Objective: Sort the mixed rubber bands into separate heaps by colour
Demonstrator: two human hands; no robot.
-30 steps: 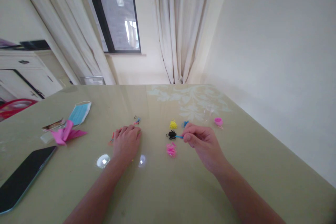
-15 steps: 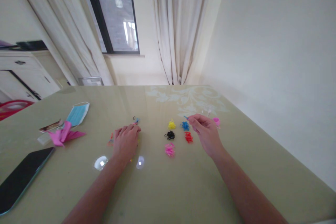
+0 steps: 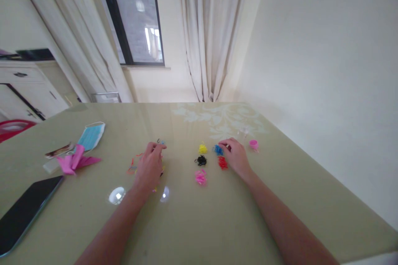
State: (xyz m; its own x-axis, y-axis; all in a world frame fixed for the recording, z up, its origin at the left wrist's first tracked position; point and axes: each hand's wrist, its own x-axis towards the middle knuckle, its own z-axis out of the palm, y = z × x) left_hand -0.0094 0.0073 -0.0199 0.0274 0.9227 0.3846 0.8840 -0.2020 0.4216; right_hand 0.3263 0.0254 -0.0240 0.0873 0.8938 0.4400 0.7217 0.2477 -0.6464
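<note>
Small rubber bands lie in colour piles on the table. My right hand (image 3: pixel 236 158) is at the blue pile (image 3: pixel 218 149), fingertips pinched at its right edge; whether a band is between them is hidden. Just below sits the red pile (image 3: pixel 222 162). To the left are the yellow pile (image 3: pixel 202 148), the black pile (image 3: pixel 201 160) and the pink pile (image 3: pixel 200 177). My left hand (image 3: pixel 151 167) hovers over loose mixed bands (image 3: pixel 132 169), partly covering them. Its fingers are bent, thumb and index close together, and anything they hold is too small to make out.
A pink cup-shaped piece (image 3: pixel 254 144) stands right of my right hand. At the left lie a blue face mask (image 3: pixel 92 136), a folded pink paper figure (image 3: pixel 76 160) and a phone (image 3: pixel 26 213). A wall (image 3: pixel 326 70) runs along the table's right side.
My right hand has lowered the blue band it was pinching to the blue pile. My left hand has lifted and its fingers have bent, uncovering more of the mixed bands.
</note>
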